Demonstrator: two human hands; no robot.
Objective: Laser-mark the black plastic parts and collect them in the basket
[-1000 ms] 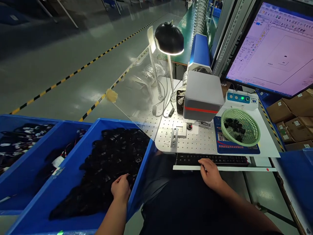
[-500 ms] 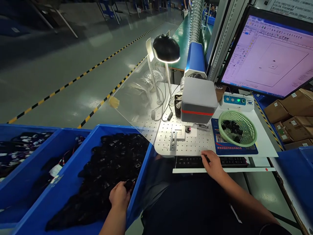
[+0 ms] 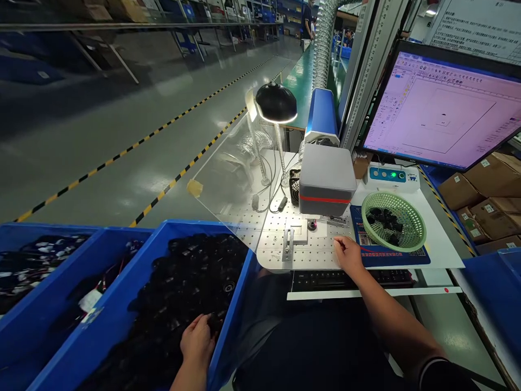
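Note:
My left hand (image 3: 197,339) reaches into a blue bin (image 3: 163,231) heaped with small black parts (image 3: 179,288). Its fingers are closed at the bin's right side, against black pieces; what they grip cannot be told apart from the dark heap. Over the front edge of a white perforated work plate (image 3: 268,255) is my right hand (image 3: 348,254), fingers curled together, with whatever is in them hidden. Ahead of it, a small round black part (image 3: 312,225) sits on the plate beside a metal stop bracket (image 3: 288,244), below the grey head of a machine (image 3: 328,176).
A green basket (image 3: 421,231) with black parts stands on a blue mat (image 3: 378,260). Below the plate is a keyboard (image 3: 313,281) on a pull-out tray. A lit lamp (image 3: 277,103), a clear sheet (image 3: 223,184) and a monitor (image 3: 443,108) surround the plate. More bins lie left.
My right hand has moved forward from over the keyboard to the plate's front edge. My left hand stays in the bin, its fingers shifted slightly. The camera has tilted up a little.

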